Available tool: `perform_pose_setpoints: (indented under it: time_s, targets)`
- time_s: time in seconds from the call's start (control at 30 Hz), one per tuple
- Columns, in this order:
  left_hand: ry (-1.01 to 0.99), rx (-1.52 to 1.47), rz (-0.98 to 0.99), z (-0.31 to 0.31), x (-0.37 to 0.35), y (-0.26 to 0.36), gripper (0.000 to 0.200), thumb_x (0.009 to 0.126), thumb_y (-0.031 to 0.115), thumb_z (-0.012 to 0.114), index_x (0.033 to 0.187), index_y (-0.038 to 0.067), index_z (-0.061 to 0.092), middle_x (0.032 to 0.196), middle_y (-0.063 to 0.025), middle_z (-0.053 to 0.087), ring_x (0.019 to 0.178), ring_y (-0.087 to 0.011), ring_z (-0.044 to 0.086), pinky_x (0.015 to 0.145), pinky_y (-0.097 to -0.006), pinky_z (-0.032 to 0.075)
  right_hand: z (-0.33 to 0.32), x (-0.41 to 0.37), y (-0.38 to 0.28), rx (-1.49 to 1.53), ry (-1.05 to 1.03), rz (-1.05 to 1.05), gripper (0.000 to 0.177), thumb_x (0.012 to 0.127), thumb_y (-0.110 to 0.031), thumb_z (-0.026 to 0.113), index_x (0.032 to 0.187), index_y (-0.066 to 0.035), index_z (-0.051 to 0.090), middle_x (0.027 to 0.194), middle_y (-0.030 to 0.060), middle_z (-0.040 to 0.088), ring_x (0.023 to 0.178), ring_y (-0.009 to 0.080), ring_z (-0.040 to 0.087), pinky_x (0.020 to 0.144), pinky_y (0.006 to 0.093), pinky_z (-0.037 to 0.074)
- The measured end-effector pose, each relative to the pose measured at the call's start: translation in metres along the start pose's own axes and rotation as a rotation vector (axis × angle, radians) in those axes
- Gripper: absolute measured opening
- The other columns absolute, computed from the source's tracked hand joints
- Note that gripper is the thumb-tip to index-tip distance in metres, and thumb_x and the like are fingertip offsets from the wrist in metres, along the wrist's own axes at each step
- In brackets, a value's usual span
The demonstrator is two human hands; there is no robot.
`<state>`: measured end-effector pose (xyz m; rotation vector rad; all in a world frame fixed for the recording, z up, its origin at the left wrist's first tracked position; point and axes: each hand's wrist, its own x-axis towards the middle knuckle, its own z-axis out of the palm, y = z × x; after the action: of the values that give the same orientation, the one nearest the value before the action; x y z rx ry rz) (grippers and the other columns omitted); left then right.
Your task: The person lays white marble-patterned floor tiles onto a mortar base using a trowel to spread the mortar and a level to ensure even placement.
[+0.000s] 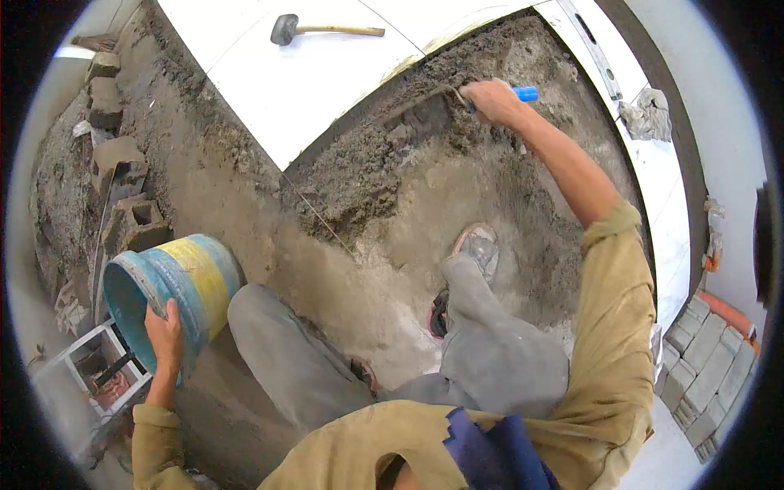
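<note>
My left hand (166, 331) is closed on the rim of a blue bucket (194, 278) with a yellow band, which lies tilted on its side with its mouth toward the lower left. At the upper middle, my right hand (490, 102) grips a trowel by its blue handle (527, 94). The trowel's blade, partly hidden and blurred, reaches left over the dark, loose mortar (359, 175). White tiles (282, 90) border the mortar at the upper left.
A rubber mallet (286, 29) lies on the white tiles. Along the right tile edge are a metal level (600, 57) and a crumpled cloth (649, 116). Broken blocks (135, 222) stand at the left, stacked grey pavers (704, 351) at the lower right. A string (318, 214) crosses the ground.
</note>
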<state>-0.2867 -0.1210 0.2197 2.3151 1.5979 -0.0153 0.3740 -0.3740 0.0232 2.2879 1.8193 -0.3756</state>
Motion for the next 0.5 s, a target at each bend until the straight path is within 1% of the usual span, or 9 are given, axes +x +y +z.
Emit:
perform_pose_setpoints:
  time_s: [0.07, 0.13, 0.17, 0.23, 0.27, 0.3, 0.37, 0.43, 0.5]
  targets:
    - [0.034, 0.04, -0.011, 0.001, 0.001, -0.003, 0.04, 0.093, 0.022, 0.058, 0.119, -0.009, 0.055, 0.109, -0.0244, 0.065, 0.101, -0.0376, 0.062, 0.091, -0.0414, 0.045, -0.005, -0.02, 0.021, -0.027, -0.061, -0.055, 0.021, 0.076, -0.007, 0.068, 0.095, -0.009, 0.061, 0.09, 0.0114, 0.068, 0.088, 0.0328, 0.067, 0.078, 0.0478, 0.05]
    - [0.045, 0.044, -0.008, 0.006, 0.001, -0.002, 0.04, 0.093, 0.021, 0.058, 0.119, -0.009, 0.055, 0.109, -0.0243, 0.064, 0.1, -0.0374, 0.062, 0.091, -0.0415, 0.045, -0.008, -0.039, 0.049, -0.064, 0.206, -0.122, 0.019, 0.075, -0.009, 0.068, 0.092, -0.007, 0.061, 0.089, 0.0125, 0.068, 0.087, 0.0345, 0.066, 0.077, 0.0469, 0.051]
    - [0.038, 0.088, -0.054, 0.003, 0.001, 0.001, 0.04, 0.092, 0.021, 0.058, 0.119, -0.01, 0.055, 0.109, -0.0243, 0.064, 0.1, -0.0374, 0.062, 0.091, -0.0414, 0.045, -0.006, -0.045, 0.061, -0.069, 0.201, -0.112, 0.019, 0.075, -0.009, 0.068, 0.092, -0.007, 0.061, 0.089, 0.0125, 0.068, 0.087, 0.0345, 0.066, 0.077, 0.0469, 0.051]
    - [0.03, 0.122, -0.086, 0.006, 0.001, -0.001, 0.04, 0.092, 0.02, 0.058, 0.119, -0.01, 0.055, 0.109, -0.0243, 0.064, 0.1, -0.0374, 0.062, 0.091, -0.0412, 0.045, 0.005, -0.051, 0.094, -0.007, 0.274, 0.253, 0.022, 0.076, -0.013, 0.068, 0.095, -0.007, 0.061, 0.095, 0.0127, 0.068, 0.09, 0.035, 0.066, 0.077, 0.0469, 0.051]
    - [0.039, 0.048, -0.039, 0.007, 0.001, -0.009, 0.039, 0.092, 0.02, 0.058, 0.118, -0.01, 0.055, 0.109, -0.0242, 0.065, 0.1, -0.0372, 0.062, 0.091, -0.0409, 0.045, 0.018, -0.051, 0.114, 0.02, 0.319, 0.35, 0.023, 0.076, -0.016, 0.068, 0.096, -0.007, 0.061, 0.099, 0.0131, 0.068, 0.093, 0.0346, 0.066, 0.077, 0.0474, 0.052]
    - [0.05, -0.023, 0.006, 0.007, 0.004, -0.006, 0.039, 0.092, 0.019, 0.057, 0.118, -0.009, 0.055, 0.109, -0.024, 0.065, 0.099, -0.0369, 0.062, 0.09, -0.0406, 0.045, 0.014, -0.055, 0.12, 0.017, 0.323, 0.357, 0.023, 0.076, -0.016, 0.068, 0.096, -0.007, 0.061, 0.099, 0.0131, 0.068, 0.093, 0.0346, 0.066, 0.077, 0.0474, 0.052]
    - [0.011, -0.048, -0.028, 0.004, 0.005, -0.002, 0.038, 0.092, 0.019, 0.057, 0.117, -0.009, 0.056, 0.108, -0.023, 0.065, 0.1, -0.036, 0.062, 0.09, -0.0399, 0.045, 0.011, -0.057, 0.127, 0.063, 0.181, 0.676, 0.023, 0.077, -0.017, 0.067, 0.097, -0.008, 0.062, 0.101, 0.0143, 0.068, 0.095, 0.0351, 0.066, 0.077, 0.0482, 0.053]
    - [0.006, 0.026, -0.054, 0.003, 0.005, -0.007, 0.038, 0.092, 0.019, 0.057, 0.118, -0.009, 0.055, 0.108, -0.0223, 0.065, 0.101, -0.0347, 0.062, 0.091, -0.0397, 0.045, 0.015, -0.058, 0.127, 0.084, 0.171, 0.71, 0.021, 0.077, -0.017, 0.066, 0.095, -0.008, 0.062, 0.099, 0.0145, 0.068, 0.094, 0.035, 0.066, 0.077, 0.0482, 0.053]
    - [0.016, 0.005, -0.035, 0.005, 0.001, -0.005, 0.039, 0.092, 0.019, 0.057, 0.118, -0.01, 0.055, 0.109, -0.0224, 0.064, 0.102, -0.0343, 0.061, 0.092, -0.0396, 0.044, 0.02, -0.061, 0.131, 0.095, 0.165, 0.751, 0.019, 0.078, -0.017, 0.066, 0.094, -0.008, 0.062, 0.098, 0.0147, 0.068, 0.094, 0.035, 0.067, 0.078, 0.0482, 0.053]
